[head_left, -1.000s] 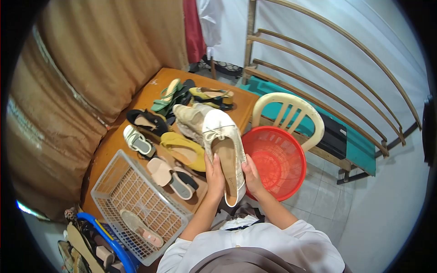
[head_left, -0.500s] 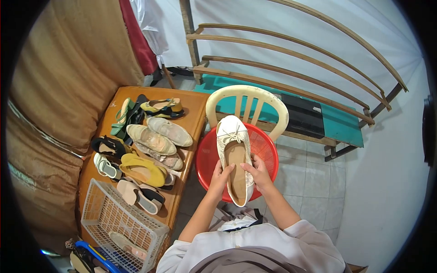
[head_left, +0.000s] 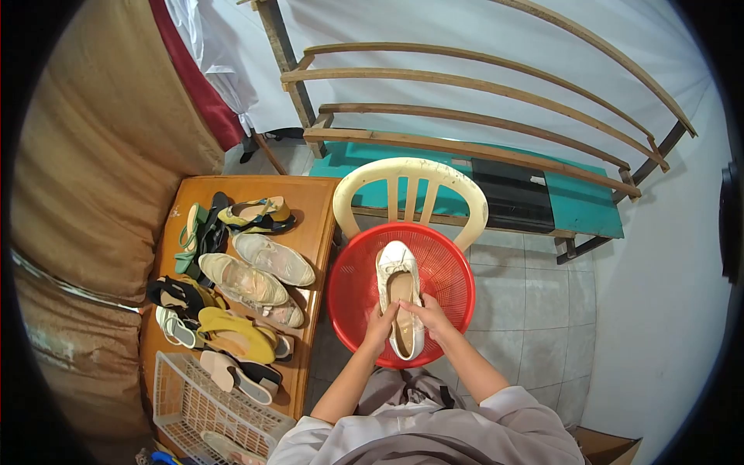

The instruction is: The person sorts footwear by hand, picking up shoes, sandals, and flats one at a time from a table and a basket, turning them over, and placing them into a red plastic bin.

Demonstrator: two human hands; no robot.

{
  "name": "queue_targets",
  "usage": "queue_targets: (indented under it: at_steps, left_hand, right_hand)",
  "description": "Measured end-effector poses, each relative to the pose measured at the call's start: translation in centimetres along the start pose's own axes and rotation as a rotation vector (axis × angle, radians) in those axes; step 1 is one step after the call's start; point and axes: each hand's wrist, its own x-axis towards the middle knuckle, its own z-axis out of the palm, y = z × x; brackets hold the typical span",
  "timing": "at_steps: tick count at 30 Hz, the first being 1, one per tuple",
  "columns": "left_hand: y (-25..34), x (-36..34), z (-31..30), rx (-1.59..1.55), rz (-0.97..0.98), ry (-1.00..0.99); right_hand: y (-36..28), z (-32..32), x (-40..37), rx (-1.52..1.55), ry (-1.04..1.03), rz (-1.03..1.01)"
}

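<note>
A white ballet flat (head_left: 397,258) with a small bow and a tan insole is held over the red plastic basket (head_left: 459,288), its toe pointing away from me. My left hand (head_left: 378,325) grips the shoe's left side, the thumb at the inner edge. On the opposite side my right hand (head_left: 432,316) is closed round it, thumb over the opening. The fingers under the shoe are hidden. Behind the basket rises the back of a cream plastic chair (head_left: 347,186); the seat is hidden.
At left, a wooden table (head_left: 310,203) carries several shoes, among them a yellow pair (head_left: 232,329) and beige lace flats (head_left: 242,279). A white plastic crate (head_left: 167,395) tilts at its near end. A teal bench (head_left: 585,205) with wooden slats stands at the back.
Both hands have lowered the white shoe toward the basket, so it looks smaller and farther from me. The camera view has shifted slightly; the table's shoes stay put.
</note>
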Motion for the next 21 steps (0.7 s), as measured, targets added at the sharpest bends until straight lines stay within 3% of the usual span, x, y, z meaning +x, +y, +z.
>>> queue_targets:
  at_steps: [3, 6, 15, 18, 21]
  left_hand:
    - [-2.4, 2.4, -1.2, -0.147, -0.275, -0.075]
    - [-6.5, 6.1, -3.0, -0.158, -0.362, -0.112]
    - [-17.9, 19.0, -5.8, 0.032, -0.41, -0.08]
    - [-21.4, 21.8, -5.9, 0.113, -0.368, -0.065]
    - [-24.0, 22.9, -6.3, 0.398, -0.352, -0.043]
  right_hand:
    - [4.0, -2.2, 4.4, 0.061, 0.039, 0.116]
    - [7.6, -4.2, 8.5, 0.251, 0.085, 0.276]
    - [17.2, -9.2, 20.2, 0.276, 0.279, 0.31]
    - [19.4, -11.1, 22.5, 0.194, 0.32, 0.313]
    - [22.0, -12.6, 23.7, -0.052, 0.359, 0.277]
